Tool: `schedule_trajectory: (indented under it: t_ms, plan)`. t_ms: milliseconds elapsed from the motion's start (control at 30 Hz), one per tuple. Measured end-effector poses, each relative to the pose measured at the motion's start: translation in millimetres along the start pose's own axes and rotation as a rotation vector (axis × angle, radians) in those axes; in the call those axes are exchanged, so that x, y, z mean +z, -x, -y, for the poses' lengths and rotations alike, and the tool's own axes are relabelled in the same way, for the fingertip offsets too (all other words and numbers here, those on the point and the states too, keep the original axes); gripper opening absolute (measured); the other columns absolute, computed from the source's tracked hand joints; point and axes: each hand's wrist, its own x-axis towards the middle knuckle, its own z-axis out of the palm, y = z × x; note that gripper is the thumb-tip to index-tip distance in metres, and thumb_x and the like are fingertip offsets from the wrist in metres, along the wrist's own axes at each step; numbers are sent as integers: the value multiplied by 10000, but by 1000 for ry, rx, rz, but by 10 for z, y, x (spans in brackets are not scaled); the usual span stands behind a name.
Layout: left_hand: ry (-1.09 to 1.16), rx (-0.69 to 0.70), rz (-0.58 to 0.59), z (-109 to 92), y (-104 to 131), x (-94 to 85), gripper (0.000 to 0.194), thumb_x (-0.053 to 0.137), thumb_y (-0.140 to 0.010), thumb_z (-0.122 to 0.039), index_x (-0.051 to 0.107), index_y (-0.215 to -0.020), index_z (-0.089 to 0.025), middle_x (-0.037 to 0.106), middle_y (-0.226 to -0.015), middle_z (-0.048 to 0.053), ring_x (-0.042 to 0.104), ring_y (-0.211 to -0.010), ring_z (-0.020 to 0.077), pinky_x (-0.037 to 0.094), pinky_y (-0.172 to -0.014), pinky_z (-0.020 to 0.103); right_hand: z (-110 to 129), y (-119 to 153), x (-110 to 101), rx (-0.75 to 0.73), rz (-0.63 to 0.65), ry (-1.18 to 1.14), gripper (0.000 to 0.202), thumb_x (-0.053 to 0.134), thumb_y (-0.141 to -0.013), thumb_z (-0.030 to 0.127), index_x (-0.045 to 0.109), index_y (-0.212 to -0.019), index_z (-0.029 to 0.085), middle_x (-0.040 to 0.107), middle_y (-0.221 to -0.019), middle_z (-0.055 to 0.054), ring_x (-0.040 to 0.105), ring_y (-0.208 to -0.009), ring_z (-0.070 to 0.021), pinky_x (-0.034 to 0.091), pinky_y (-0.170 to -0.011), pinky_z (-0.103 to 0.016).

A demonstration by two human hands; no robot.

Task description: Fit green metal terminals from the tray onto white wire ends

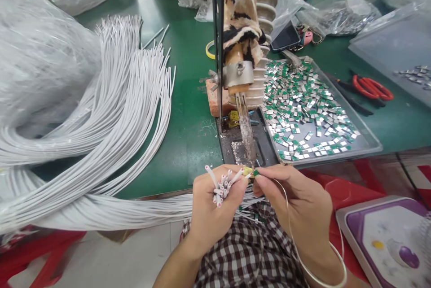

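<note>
My left hand (215, 207) is closed around a bunch of white cables (222, 189), their cut ends showing pinkish-red cores. One cable end sticks out between thumb and forefinger toward my right hand. Something yellow (248, 171) covers the left forefinger's tip. My right hand (296, 202) pinches a small green circuit board (256, 172) against that cable end. From the right fingers a thin pale wire (288, 216) loops down around the wrist; whether they grip it too is unclear. Just above the fingertips points the tip of a clamped soldering iron (247, 135).
Long white cables (134, 113) lie at the left beside plastic bags. A clear tray (367, 144) of small green-and-silver boards stands right of the iron. Red-handled pliers (372, 87) and a phone (285, 37) lie beyond. A brick (215, 99) sits behind the black iron stand (232, 137).
</note>
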Motion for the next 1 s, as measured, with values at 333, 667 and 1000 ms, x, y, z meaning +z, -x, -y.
schedule_trajectory:
  t_ms: [333,667,1000]
  plan:
    - [-62,0,-23,-109,-16,-14,169,618,-871,-96,708,-778,-204,767,-826,-25,684,-737,126,506,-729,206,27,74,-11,-222,-199,285,261,579,-889,40,649,-1105,169,771,-997,-21,731,-893,-99,572,-838,-152]
    - [-55,24,-41,-162,-66,-19,163,612,-881,-97,713,-821,-210,750,-802,-31,686,-811,130,505,-780,194,105,-26,5,-439,-169,333,312,672,-780,-63,713,-1048,92,705,-1109,-77,669,-1000,-120,542,-978,-207]
    - [-68,32,-8,-145,-22,-31,176,604,-886,-84,676,-780,-204,754,-855,-30,683,-795,113,499,-765,194,68,40,-52,-270,-87,53,220,477,-894,21,613,-998,159,669,-899,-36,667,-874,-146,571,-758,-283]
